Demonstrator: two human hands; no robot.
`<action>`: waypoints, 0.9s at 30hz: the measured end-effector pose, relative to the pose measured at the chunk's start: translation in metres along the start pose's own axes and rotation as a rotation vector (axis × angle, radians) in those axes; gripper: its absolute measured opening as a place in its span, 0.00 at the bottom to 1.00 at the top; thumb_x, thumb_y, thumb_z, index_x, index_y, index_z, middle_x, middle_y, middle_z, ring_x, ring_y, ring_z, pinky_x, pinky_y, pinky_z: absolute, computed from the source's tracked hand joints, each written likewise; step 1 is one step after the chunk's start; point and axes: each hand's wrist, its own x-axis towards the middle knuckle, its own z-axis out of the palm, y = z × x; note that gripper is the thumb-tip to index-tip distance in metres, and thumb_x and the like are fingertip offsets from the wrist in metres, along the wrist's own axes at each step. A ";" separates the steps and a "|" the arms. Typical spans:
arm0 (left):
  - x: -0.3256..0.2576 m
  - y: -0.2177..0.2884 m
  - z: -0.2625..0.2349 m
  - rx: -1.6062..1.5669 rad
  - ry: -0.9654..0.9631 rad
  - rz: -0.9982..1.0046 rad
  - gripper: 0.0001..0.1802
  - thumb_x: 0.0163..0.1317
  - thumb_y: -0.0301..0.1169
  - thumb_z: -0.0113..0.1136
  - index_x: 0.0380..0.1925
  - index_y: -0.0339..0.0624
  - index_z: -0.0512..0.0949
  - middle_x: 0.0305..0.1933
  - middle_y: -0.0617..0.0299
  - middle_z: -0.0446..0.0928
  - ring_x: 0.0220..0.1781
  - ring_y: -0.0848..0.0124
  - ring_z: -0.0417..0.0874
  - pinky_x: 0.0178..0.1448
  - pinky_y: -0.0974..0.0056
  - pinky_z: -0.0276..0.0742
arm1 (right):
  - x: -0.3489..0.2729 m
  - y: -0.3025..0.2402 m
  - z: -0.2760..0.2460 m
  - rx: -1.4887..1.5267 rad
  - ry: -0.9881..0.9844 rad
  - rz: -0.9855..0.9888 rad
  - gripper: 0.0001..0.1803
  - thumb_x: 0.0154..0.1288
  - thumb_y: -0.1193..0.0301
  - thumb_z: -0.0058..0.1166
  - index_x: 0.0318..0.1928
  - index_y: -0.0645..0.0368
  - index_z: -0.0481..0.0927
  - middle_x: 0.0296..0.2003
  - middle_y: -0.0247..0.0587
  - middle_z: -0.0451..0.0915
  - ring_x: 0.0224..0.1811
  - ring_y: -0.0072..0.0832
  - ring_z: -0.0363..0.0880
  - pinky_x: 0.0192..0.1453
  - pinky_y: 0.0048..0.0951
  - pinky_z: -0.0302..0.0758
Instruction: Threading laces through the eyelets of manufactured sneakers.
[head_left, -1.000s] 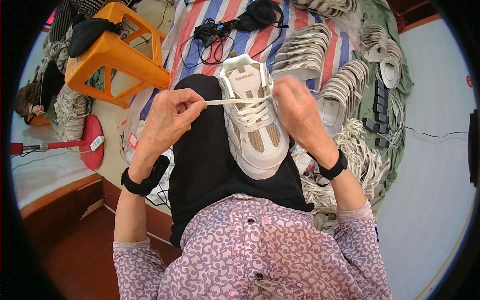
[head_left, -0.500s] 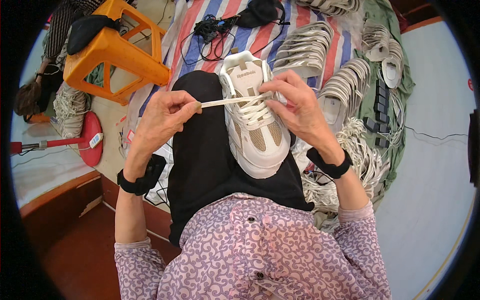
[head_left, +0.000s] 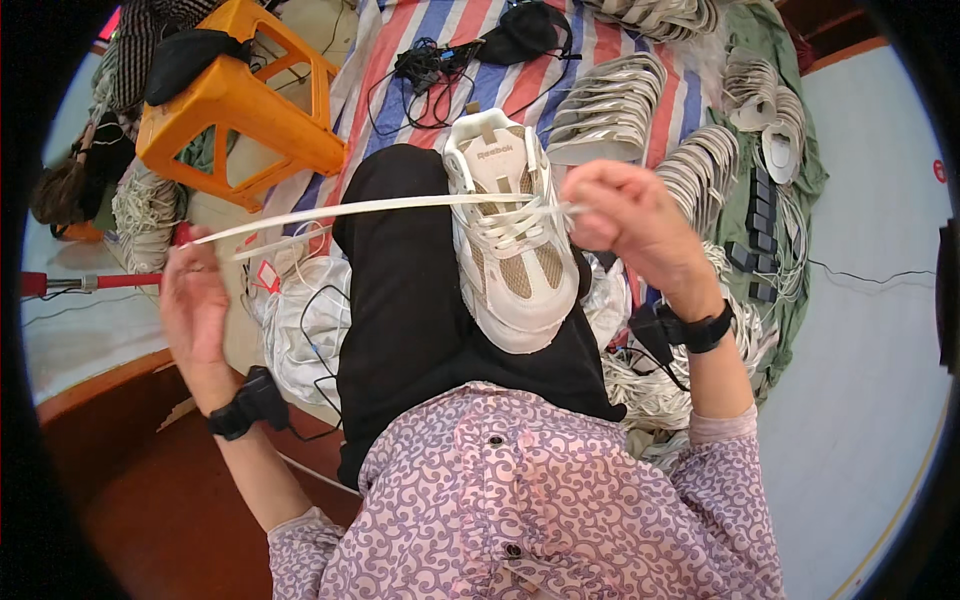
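A white and beige sneaker (head_left: pixel 512 290) rests on my black-trousered lap, its toe toward me. White lacing crosses its front. From its upper eyelets a long white shoelace (head_left: pixel 340 209) stretches left over my thigh to my left hand (head_left: pixel 197 305), which is out to the side with its fingertips at the lace's end, slightly blurred. Close against the shoe's right side, my right hand (head_left: pixel 630 222) is closed, pinching a short piece of lace that comes out of the eyelets. A second strand of lace hangs below the taut one near my left hand.
An orange plastic stool (head_left: pixel 235 110) with a black item on it stands at the far left. Rows of pale shoe parts (head_left: pixel 610 105) lie on a striped sheet (head_left: pixel 400 50). Bundles of white laces (head_left: pixel 665 385) lie at the right. Black cables (head_left: pixel 430 70) and white bags (head_left: pixel 310 330) lie nearby.
My left hand has moved far left and slightly down, drawing the lace out long. My right hand has shifted right, off the shoe's top to its side, pulling lace. The shoe stays on my lap.
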 end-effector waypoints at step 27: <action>-0.056 0.096 0.115 1.527 -0.126 0.907 0.21 0.72 0.37 0.52 0.61 0.41 0.77 0.70 0.57 0.70 0.72 0.66 0.69 0.77 0.63 0.57 | -0.328 -0.017 -0.324 0.471 0.996 -0.665 0.19 0.79 0.75 0.44 0.64 0.73 0.68 0.62 0.49 0.73 0.61 0.31 0.74 0.67 0.28 0.73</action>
